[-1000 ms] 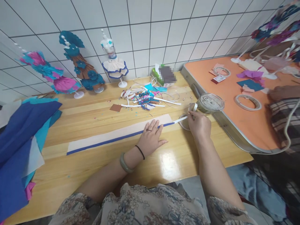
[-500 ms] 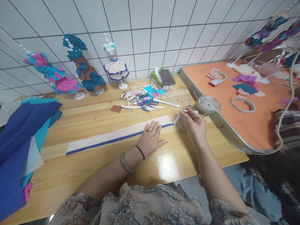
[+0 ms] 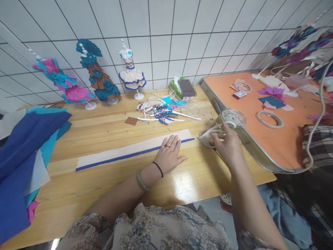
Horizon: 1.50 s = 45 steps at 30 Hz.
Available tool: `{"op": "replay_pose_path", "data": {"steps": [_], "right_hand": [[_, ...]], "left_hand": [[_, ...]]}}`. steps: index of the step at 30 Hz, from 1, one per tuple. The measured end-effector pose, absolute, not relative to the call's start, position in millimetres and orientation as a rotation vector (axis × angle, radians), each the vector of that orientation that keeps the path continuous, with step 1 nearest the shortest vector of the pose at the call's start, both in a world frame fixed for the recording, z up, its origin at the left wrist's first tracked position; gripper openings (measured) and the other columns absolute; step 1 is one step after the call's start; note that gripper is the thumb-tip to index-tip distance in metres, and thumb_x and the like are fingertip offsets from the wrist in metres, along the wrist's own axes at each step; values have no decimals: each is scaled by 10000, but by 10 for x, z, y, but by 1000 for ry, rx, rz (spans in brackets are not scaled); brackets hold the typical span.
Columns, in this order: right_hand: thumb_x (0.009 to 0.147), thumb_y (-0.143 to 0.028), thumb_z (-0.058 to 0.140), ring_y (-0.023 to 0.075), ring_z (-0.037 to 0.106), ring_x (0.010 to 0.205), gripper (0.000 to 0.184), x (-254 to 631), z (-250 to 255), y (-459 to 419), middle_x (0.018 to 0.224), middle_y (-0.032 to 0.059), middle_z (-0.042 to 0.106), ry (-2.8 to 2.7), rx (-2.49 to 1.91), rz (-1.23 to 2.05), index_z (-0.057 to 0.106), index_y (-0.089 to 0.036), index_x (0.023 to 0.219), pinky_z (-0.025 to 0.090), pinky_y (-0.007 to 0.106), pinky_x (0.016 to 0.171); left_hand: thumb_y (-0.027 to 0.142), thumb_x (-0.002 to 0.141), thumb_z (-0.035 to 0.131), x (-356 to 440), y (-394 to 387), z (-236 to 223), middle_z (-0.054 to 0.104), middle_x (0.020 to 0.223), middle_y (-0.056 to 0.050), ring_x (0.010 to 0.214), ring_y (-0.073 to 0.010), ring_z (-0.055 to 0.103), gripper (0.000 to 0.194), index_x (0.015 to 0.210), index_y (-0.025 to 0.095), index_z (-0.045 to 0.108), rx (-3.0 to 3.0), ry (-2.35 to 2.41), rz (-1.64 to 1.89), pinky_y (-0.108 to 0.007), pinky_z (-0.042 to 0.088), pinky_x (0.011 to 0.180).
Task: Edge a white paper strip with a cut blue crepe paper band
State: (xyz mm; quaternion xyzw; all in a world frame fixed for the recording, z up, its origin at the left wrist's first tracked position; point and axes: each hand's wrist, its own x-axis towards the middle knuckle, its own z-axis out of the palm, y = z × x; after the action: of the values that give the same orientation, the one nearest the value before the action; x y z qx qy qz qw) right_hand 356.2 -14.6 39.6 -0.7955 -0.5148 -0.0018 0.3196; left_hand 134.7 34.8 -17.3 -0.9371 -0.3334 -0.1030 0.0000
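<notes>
My left hand (image 3: 169,154) lies flat with its fingers stretched out, pressing on the right part of a long pale paper strip (image 3: 109,155). A narrow dark blue band (image 3: 125,155) runs along the strip's near edge. To the right, my right hand (image 3: 229,146) has its fingers closed on a thin white strip (image 3: 213,130), probably peeled tape backing, which trails left and curls above the fingers. Below it a roll of tape (image 3: 204,139) lies on the table, partly covered by the hand and the white strip.
Paper scraps (image 3: 163,113) heap behind the pale strip, near a tissue pack (image 3: 177,86). Dressed doll figures (image 3: 132,74) stand along the tiled wall. Coloured paper sheets (image 3: 28,149) lie left. A clear round container (image 3: 233,117) sits by the orange table (image 3: 260,139), which holds tape rolls (image 3: 270,119).
My right hand has moved right, drawing the white strip away from the right end of the blue band. My left hand stays flat on the paper. The view has shifted slightly.
</notes>
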Motion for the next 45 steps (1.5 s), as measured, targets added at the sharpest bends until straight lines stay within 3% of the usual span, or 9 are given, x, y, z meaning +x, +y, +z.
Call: {"op": "replay_pose_path", "data": {"steps": [3,6,9,13,25,34,45], "right_hand": [[809,-424,491,290,601,799,535,3475,620,-394,980,156,617,-1342,-2305,-210,473,-168,1278,457,446,706],[852,-401,439,245,594,687,365,3277,769,-470,816,81,653,-1373,-2228,-257,570,-226,1144,454,399,656],[877,-334,421,217,592,777,276,3147,726,-267,895,83,657,-1765,-1878,-71,621,-222,1031,457,349,708],[840,-258,469,262,528,962,264,3290,429,135,1031,100,637,-2227,-1726,73,626,-199,1044,419,402,812],[831,-237,478,198,580,818,196,3611,71,259,881,47,683,-2139,-1664,285,651,-207,918,419,350,770],[846,-218,480,214,551,824,183,3618,41,234,881,55,678,-2226,-1618,85,653,-211,904,380,354,726],[822,-160,480,209,532,816,203,3670,-19,235,866,69,656,-2235,-1507,81,662,-194,904,438,346,728]], "left_hand": [[600,863,235,1350,346,-178,273,1446,-142,1351,-263,191,702,1342,103,362,-2942,-1046,-327,-444,170,1099],[600,861,246,1354,345,-178,279,1443,-143,1349,-264,194,701,1343,106,365,-2943,-1047,-319,-448,179,1096],[601,862,239,1355,345,-176,282,1442,-144,1350,-264,192,704,1346,105,361,-2945,-1050,-321,-449,179,1095],[599,865,225,1356,347,-184,289,1439,-144,1350,-261,193,707,1349,101,353,-2951,-1051,-339,-446,167,1097],[600,864,227,1355,343,-172,269,1447,-146,1354,-263,183,706,1344,99,358,-2942,-1054,-319,-442,156,1101],[597,866,225,1358,345,-168,265,1451,-137,1355,-264,179,692,1350,119,353,-2940,-1052,-283,-445,158,1100],[614,843,285,1410,344,-64,338,1412,-148,1343,-291,199,683,1295,123,426,-2951,-1061,-265,-458,176,1093]]}}
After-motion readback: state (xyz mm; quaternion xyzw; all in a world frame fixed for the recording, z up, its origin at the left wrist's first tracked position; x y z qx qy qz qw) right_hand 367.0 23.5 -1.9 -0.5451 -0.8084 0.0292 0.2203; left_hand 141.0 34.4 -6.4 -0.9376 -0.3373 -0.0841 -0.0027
